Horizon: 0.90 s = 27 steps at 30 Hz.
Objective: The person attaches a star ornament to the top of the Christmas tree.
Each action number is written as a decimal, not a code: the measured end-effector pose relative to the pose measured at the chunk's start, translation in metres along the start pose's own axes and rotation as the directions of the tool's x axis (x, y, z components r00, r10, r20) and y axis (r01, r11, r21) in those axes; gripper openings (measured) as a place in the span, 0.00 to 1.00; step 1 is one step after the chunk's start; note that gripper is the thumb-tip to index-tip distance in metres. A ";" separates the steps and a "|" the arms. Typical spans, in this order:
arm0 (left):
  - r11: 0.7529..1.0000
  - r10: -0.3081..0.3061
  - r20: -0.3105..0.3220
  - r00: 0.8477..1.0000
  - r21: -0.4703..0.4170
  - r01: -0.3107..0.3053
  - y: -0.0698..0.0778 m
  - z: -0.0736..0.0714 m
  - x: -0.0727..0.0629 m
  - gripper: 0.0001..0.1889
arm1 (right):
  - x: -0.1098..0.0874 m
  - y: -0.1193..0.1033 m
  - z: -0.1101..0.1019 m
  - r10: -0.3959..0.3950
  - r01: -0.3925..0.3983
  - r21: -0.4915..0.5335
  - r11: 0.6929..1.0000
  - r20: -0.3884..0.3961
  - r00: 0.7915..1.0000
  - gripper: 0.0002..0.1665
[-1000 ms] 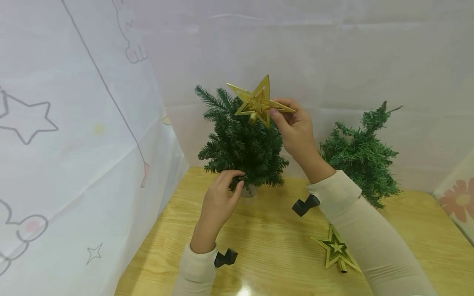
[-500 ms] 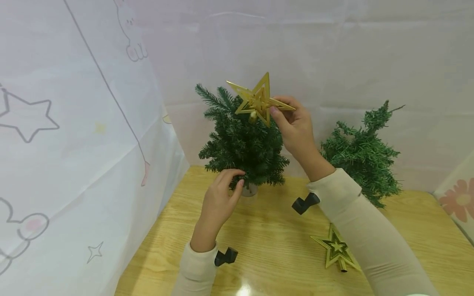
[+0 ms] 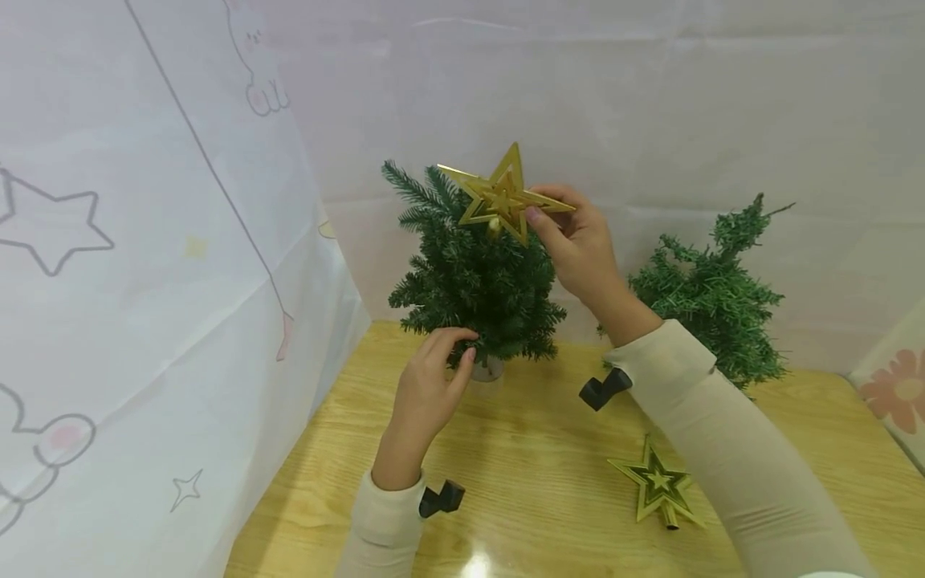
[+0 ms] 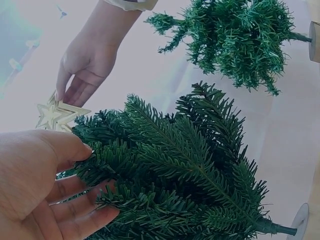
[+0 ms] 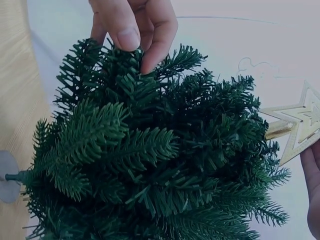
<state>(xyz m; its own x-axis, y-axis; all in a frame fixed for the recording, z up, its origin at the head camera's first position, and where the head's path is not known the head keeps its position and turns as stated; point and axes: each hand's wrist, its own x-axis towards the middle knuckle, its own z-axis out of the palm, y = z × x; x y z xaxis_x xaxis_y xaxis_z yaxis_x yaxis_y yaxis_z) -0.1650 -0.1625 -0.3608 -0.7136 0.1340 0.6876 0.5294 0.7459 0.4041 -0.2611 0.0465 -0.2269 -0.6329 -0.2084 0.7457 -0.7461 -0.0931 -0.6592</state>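
A small artificial Christmas tree point(image 3: 480, 281) stands on a round pale base point(image 3: 487, 370) at the back of the table. My left hand point(image 3: 426, 385) is at its lower front, with thumb and fingers around a branch tip, as both wrist views show. Up by the treetop, my right hand point(image 3: 581, 249) pinches one point of a gold star tree topper point(image 3: 503, 199). The topper's short tube point(image 5: 280, 130) points toward the top branches in the right wrist view. Whether the tube touches the tree is unclear.
A second, lighter green tree point(image 3: 711, 297) leans at the back right, partly behind the right arm. Another gold star topper point(image 3: 658, 480) lies on the wooden table point(image 3: 535, 474) beside the right sleeve. White printed cloth point(image 3: 181, 281) walls the left and back.
The right hand has tilted the star slightly, its upper point shifting left and its left point dipping a little. The right forearm has moved slightly right. The left hand holds its place.
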 end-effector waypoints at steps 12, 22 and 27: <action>1.000 0.002 0.002 1.000 0.003 -0.002 -0.001 0.000 -0.001 0.12 | 0.005 0.001 -0.007 0.012 -0.010 -0.029 1.000 0.077 0.997 0.14; 1.000 0.003 -0.002 1.000 0.008 -0.003 0.000 -0.002 0.001 0.11 | 0.012 0.006 -0.013 0.095 -0.114 0.173 0.978 0.112 0.989 0.13; 1.000 0.001 0.002 1.000 0.012 -0.001 0.000 -0.002 0.000 0.11 | 0.011 0.007 -0.013 0.107 -0.131 0.217 0.967 0.119 0.987 0.13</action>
<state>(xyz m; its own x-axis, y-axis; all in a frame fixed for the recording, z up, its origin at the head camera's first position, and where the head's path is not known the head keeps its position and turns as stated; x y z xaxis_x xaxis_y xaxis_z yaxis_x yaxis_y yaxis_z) -0.1644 -0.1639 -0.3596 -0.7137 0.1362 0.6871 0.5247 0.7537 0.3957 -0.2762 0.0565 -0.2217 -0.6799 -0.3311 0.6543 -0.5941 -0.2743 -0.7562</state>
